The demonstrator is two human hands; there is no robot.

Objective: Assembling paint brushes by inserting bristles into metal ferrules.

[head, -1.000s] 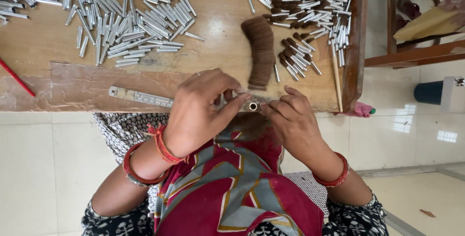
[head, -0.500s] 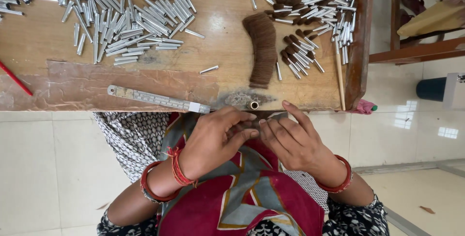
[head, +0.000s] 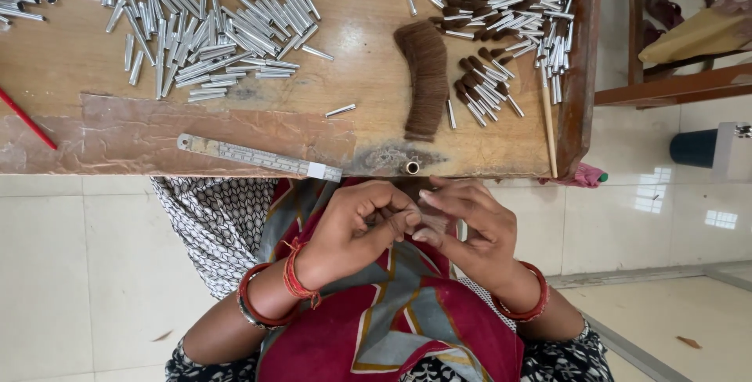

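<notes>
My left hand (head: 356,225) and my right hand (head: 474,225) meet over my lap, just below the table's front edge. Their fingertips pinch a small tuft of brown hair (head: 433,223) between them; most of it is hidden by the fingers. Right above them, a small metal cup (head: 411,167) stands at the edge of the wooden table (head: 70,76). A thick bundle of brown hair (head: 427,76) lies on the table beyond the cup. One loose silver tube (head: 341,110) lies to the left of that bundle.
Several bare silver tubes (head: 204,21) are heaped at the table's left and middle. Tubes filled with brown hair (head: 501,6) pile up at the right. A metal ruler (head: 258,157), a thin wooden stick (head: 548,123) and a red pencil (head: 27,119) lie near the edges. Wooden furniture (head: 674,84) stands to the right.
Both hands have drawn back from the table edge and the metal cup, down toward my lap, still pinched together. The cup and ruler are now uncovered.
</notes>
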